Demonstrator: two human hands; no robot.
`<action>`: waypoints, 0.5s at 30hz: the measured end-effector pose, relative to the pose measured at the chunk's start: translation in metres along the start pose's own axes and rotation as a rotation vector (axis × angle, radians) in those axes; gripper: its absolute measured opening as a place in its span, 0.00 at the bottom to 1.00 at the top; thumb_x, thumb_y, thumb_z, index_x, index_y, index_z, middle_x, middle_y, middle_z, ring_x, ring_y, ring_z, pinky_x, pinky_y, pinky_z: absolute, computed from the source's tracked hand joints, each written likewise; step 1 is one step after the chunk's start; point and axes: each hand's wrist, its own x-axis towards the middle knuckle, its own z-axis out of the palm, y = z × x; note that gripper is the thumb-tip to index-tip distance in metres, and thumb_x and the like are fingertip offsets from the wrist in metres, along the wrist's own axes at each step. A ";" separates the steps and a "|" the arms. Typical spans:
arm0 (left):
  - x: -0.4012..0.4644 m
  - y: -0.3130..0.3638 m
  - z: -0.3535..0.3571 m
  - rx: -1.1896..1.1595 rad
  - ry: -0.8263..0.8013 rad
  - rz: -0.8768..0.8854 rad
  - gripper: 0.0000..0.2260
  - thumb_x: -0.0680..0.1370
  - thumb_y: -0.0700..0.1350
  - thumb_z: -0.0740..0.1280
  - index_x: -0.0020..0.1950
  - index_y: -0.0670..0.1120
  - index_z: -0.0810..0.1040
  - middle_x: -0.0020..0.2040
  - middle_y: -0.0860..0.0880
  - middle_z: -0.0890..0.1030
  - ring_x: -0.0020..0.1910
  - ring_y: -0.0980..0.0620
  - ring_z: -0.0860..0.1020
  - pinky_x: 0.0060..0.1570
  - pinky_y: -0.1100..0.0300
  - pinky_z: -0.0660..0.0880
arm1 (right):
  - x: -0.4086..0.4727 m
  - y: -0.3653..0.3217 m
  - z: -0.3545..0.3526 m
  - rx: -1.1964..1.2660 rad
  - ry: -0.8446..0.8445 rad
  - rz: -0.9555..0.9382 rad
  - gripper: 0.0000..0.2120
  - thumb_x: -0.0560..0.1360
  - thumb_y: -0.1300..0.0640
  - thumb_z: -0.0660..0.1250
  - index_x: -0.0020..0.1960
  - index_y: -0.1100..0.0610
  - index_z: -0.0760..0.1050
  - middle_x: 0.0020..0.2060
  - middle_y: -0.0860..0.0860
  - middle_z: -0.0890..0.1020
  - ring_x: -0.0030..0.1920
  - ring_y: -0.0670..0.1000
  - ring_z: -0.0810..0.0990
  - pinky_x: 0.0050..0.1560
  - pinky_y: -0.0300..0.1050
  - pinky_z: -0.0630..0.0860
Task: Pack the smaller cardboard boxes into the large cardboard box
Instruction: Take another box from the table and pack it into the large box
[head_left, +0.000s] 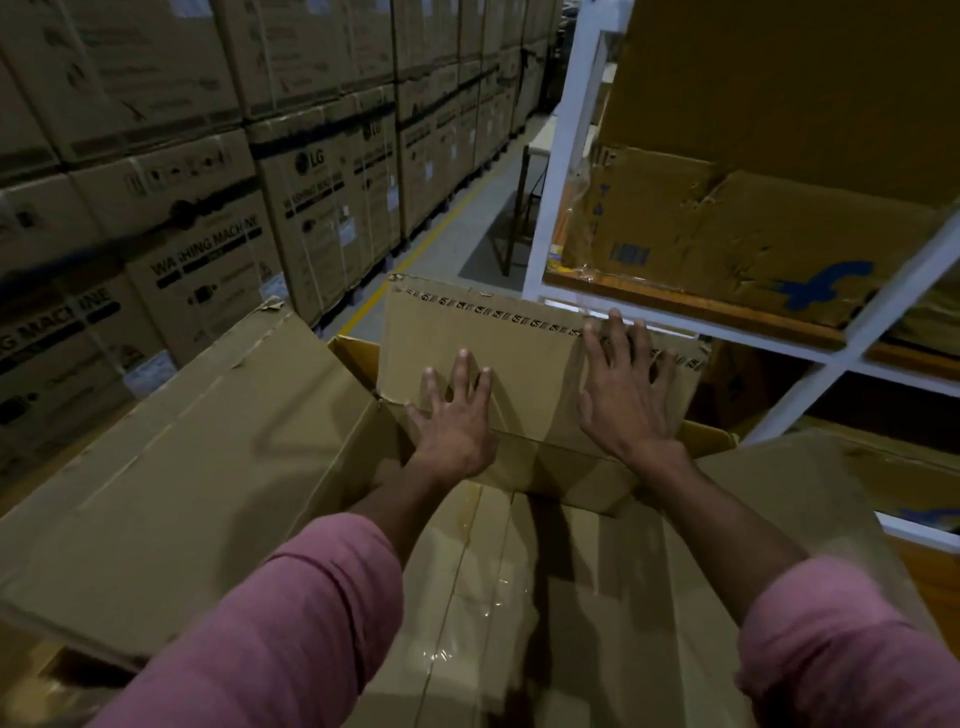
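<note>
Pressing flat with fingers spread and straight, the left hand (451, 415) and right hand (626, 387) both lie on the far flap (519, 358), a stiff, matte panel of corrugated card with a printed dashed strip along its top edge; neither hand grips anything. That flap stands up from the big box (171, 467), which sits open below the pink sleeves (291, 639), its smooth brown floor crossed by glossy clear tape (467, 587). Creased, dented cartons fill the white rack (558, 171) to the right.
</note>
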 end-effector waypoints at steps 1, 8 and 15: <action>-0.004 -0.002 0.004 0.008 0.003 0.010 0.43 0.80 0.51 0.66 0.82 0.57 0.36 0.78 0.52 0.23 0.77 0.33 0.30 0.71 0.23 0.45 | -0.004 -0.001 0.000 -0.004 0.019 0.001 0.43 0.76 0.50 0.70 0.83 0.49 0.47 0.83 0.54 0.41 0.81 0.63 0.39 0.75 0.77 0.48; -0.020 -0.005 0.005 0.052 0.021 0.057 0.40 0.82 0.53 0.63 0.82 0.54 0.36 0.80 0.48 0.28 0.78 0.33 0.32 0.72 0.23 0.45 | -0.037 -0.016 0.005 -0.039 -0.010 -0.053 0.42 0.78 0.52 0.68 0.83 0.50 0.46 0.82 0.55 0.35 0.81 0.61 0.33 0.76 0.73 0.44; -0.018 0.013 -0.014 0.109 0.028 0.096 0.37 0.82 0.54 0.62 0.83 0.53 0.43 0.83 0.46 0.35 0.80 0.34 0.36 0.73 0.25 0.47 | -0.058 -0.014 0.002 -0.036 -0.079 -0.077 0.40 0.79 0.49 0.65 0.84 0.50 0.47 0.83 0.56 0.40 0.81 0.61 0.35 0.77 0.70 0.40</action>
